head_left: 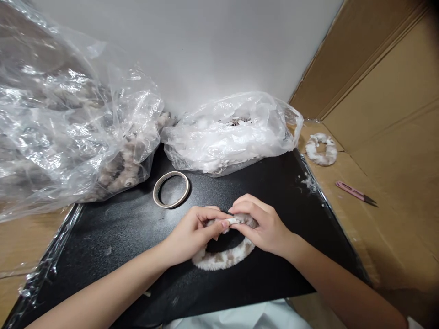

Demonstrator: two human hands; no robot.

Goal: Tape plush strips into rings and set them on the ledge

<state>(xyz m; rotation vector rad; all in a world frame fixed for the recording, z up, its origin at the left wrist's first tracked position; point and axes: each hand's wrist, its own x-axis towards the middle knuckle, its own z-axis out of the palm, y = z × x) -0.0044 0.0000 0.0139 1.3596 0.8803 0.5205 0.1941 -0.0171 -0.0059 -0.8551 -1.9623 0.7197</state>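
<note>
A fluffy white and brown plush ring (222, 259) is held just above or on the black table, in front of me. My left hand (202, 228) pinches the ring's far left part between thumb and fingers. On the far right part, my right hand (262, 224) is closed around the plush. Between the two thumbs a small white piece (233, 221) shows at the ring's far side; whether it is stuffing or cloth I cannot tell. The fingers hide most of that stretch of the ring.
Beyond my hands lies a roll of tape or hard ring (155, 194). A clear bag of white stuffing (226, 141) and a large bag of plush pieces (78, 132) stand behind. On the cardboard at right are another plush ring (324, 158) and pink thread snips (355, 192).
</note>
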